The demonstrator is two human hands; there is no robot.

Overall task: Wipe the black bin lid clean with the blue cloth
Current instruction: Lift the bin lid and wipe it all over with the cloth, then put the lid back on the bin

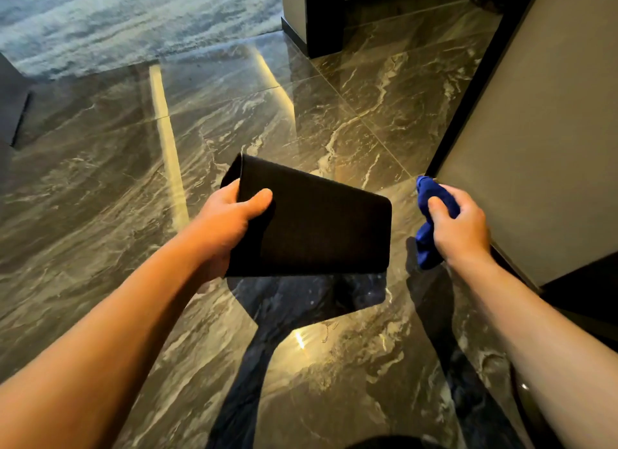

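Observation:
A flat black rectangular bin lid (321,224) with rounded corners is held in the air above the floor, tilted, in the middle of the head view. My left hand (230,218) grips its left edge, thumb on top and fingers underneath. My right hand (458,228) is to the right of the lid and apart from it, closed around a bunched blue cloth (429,224). The cloth sticks out above and below my fist. It does not touch the lid.
Glossy dark marble floor (234,121) lies below, with bright light reflections. A grey wall panel with a black edge (535,141) stands close on the right. A dark pillar (321,17) is at the back, and a pale blue-grey rug (117,20) at the far left.

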